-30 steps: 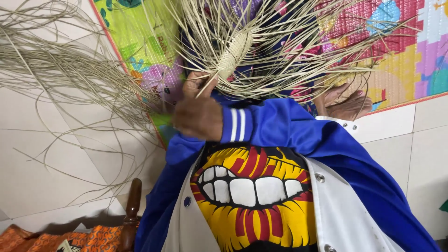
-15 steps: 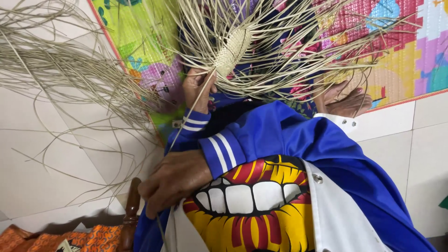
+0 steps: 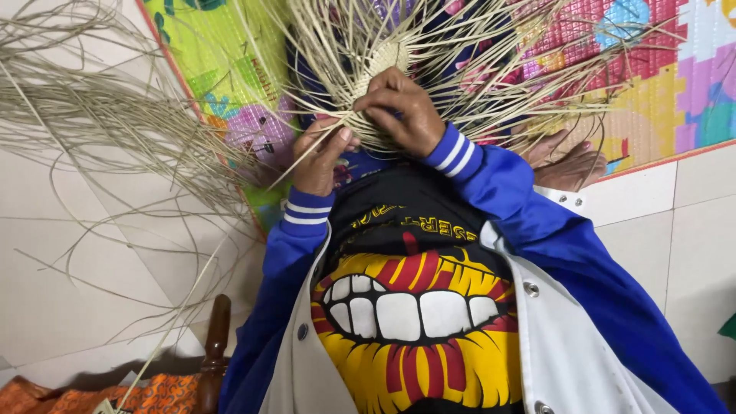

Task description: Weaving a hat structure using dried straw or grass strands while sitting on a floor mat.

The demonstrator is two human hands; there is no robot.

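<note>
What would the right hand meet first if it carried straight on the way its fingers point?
The right hand already rests on the woven straw piece, fingers pointing toward the left hand. Going on, it would likely meet those fingers first, though depth is unclear.

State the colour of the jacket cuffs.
Blue with white stripes, clearest in the head view on the right cuff.

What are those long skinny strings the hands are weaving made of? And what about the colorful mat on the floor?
The strands look like dried plant fibre, maybe reed or palm: pale straw-coloured, matte, stiff enough to fan out. The left hand and right hand grip the woven piece. The mat looks like soft foam: bright puzzle-shaped blocks with a dimpled surface. The floor seems glossy ceramic tile.
</note>
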